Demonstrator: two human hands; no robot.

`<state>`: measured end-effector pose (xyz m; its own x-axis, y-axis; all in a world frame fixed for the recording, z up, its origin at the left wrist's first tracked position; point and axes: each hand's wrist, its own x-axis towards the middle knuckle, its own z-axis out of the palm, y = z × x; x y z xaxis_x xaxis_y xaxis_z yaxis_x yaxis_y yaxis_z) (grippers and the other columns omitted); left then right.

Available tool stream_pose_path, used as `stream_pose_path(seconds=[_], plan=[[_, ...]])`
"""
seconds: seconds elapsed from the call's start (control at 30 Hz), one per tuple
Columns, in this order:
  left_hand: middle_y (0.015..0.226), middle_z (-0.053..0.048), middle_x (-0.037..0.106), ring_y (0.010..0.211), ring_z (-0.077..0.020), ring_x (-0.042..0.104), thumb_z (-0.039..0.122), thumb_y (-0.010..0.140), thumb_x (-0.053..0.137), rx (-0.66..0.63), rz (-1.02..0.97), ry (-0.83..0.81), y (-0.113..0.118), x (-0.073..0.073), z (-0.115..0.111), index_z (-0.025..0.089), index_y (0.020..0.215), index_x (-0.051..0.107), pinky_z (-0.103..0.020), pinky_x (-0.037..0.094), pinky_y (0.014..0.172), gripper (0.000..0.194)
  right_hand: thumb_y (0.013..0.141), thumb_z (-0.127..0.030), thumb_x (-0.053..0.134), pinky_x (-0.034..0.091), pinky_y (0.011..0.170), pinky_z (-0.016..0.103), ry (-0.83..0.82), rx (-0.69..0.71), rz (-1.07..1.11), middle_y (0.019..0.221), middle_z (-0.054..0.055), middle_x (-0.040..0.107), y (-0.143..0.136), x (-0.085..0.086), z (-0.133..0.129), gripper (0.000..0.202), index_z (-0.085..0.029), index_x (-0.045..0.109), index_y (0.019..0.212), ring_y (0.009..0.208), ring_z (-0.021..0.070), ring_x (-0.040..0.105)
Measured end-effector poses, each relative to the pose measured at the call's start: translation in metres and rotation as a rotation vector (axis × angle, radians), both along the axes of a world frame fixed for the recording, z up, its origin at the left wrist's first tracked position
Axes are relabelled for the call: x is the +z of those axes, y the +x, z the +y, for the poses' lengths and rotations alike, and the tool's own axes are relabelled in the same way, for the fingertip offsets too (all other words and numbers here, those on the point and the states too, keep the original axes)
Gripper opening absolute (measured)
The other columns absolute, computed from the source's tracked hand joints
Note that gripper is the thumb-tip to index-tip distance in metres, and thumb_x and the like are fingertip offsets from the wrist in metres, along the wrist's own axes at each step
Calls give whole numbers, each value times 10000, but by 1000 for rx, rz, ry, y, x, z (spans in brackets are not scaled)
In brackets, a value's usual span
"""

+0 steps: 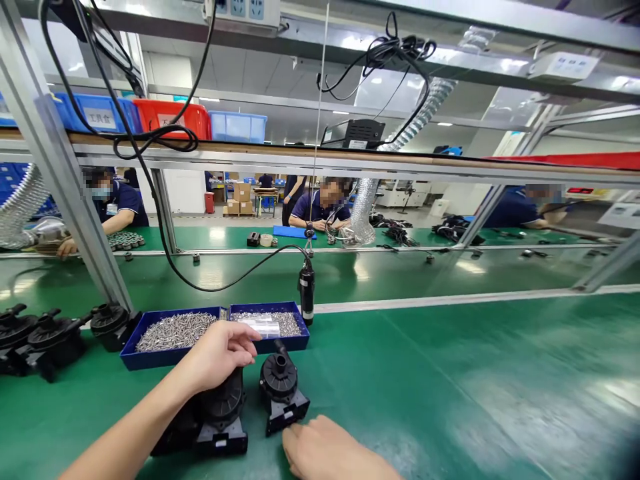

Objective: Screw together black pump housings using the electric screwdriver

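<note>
Over a black pump-like part (223, 405) at lower centre, my left hand (227, 350) has its fingers curled in toward the thumb; whatever they hold is hidden. My right hand (325, 447) is closed, knuckles up, at the front edge of a second black pump (280, 379) with a grey-black bracket; its fingertips are hidden. Behind the hands sit a blue tray of long screws (175, 333) and a blue tray of small metal pieces (287, 325) with a clear plastic piece in it. Another dark part lies partly under my left forearm.
A black electric screwdriver (307, 293) hangs on a cable behind the right tray. More black pumps (55, 337) stand at the left. Metal posts (65, 160) and a shelf with bins (173, 119) frame the bench. People (320, 207) sit across it.
</note>
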<state>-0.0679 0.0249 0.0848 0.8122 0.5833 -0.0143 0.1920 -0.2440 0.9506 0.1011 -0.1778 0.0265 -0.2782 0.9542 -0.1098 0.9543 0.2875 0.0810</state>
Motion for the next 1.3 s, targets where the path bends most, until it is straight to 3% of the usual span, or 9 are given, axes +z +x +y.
stream_pose_path(seconds=[0.1, 0.27, 0.4, 0.5, 0.67, 0.8, 1.03, 1.17, 1.3], plan=[[881, -66, 781, 815, -241, 742, 338, 692, 667, 33, -20, 88, 4, -2, -3, 156, 1036, 750, -371, 578, 815, 397, 923, -49, 702, 422, 602, 297, 184, -15, 264, 834, -40, 763, 16, 15, -6, 186, -224, 640, 921, 684, 170, 720], [734, -21, 708, 670, -225, 693, 400, 701, 649, 44, 17, 56, 7, 3, -10, 158, 1025, 742, -341, 564, 667, 415, 1083, -72, 448, 472, 690, 284, 543, 35, 558, 1041, 49, 722, 38, 21, 5, 274, -234, 660, 1139, 851, 186, 689], [719, -12, 682, 628, -217, 680, 420, 720, 639, 62, 17, 73, 6, 7, -9, 154, 1008, 738, -331, 548, 640, 404, 1066, -106, 575, 509, 761, 298, 508, 32, 662, 1030, 19, 746, 46, 13, 13, 311, -283, 642, 1313, 890, 198, 686], [789, -35, 722, 713, -210, 680, 365, 751, 617, 18, -24, 170, 4, 5, -7, 151, 1044, 749, -325, 538, 717, 387, 1007, -84, 666, 505, 759, 296, 447, 11, 721, 973, -39, 762, 47, 10, 11, 501, -336, 561, 1427, 834, 185, 667], [917, -66, 788, 792, -228, 697, 319, 780, 588, -15, -57, 181, 5, 0, -7, 130, 1249, 738, -341, 545, 772, 528, 981, -59, 662, 469, 720, 313, 438, 3, 597, 981, -48, 779, 44, 10, 8, 652, -338, 432, 1523, 807, 197, 655], [935, -84, 811, 840, -255, 731, 345, 801, 611, 28, -94, 146, 7, 1, -7, 116, 1264, 746, -353, 556, 803, 534, 985, -68, 626, 476, 699, 316, 460, -1, 538, 977, -35, 776, 42, 9, 8, 652, -320, 398, 1541, 806, 203, 674], [920, -36, 793, 879, -229, 731, 258, 866, 586, 62, -168, 297, 8, 1, -9, 180, 1346, 719, -342, 538, 886, 504, 979, -111, 618, 522, 681, 304, 512, -38, 511, 901, -58, 775, 39, 7, 13, 695, -304, 348, 1590, 726, 187, 676], [952, -36, 782, 907, -228, 710, 185, 909, 511, 112, -143, 453, 8, -1, -12, 204, 1460, 651, -346, 520, 902, 569, 997, -147, 609, 529, 659, 296, 549, -54, 539, 837, -54, 763, 33, 6, 15, 672, -270, 351, 1605, 659, 180, 644], [972, -39, 768, 898, -229, 686, 155, 935, 468, 138, -144, 556, 7, -3, -13, 203, 1629, 462, -347, 519, 874, 695, 980, -135, 586, 543, 654, 286, 499, -169, 665, 864, -57, 775, 31, 11, 13, 677, -274, 342, 1596, 667, 176, 637]])
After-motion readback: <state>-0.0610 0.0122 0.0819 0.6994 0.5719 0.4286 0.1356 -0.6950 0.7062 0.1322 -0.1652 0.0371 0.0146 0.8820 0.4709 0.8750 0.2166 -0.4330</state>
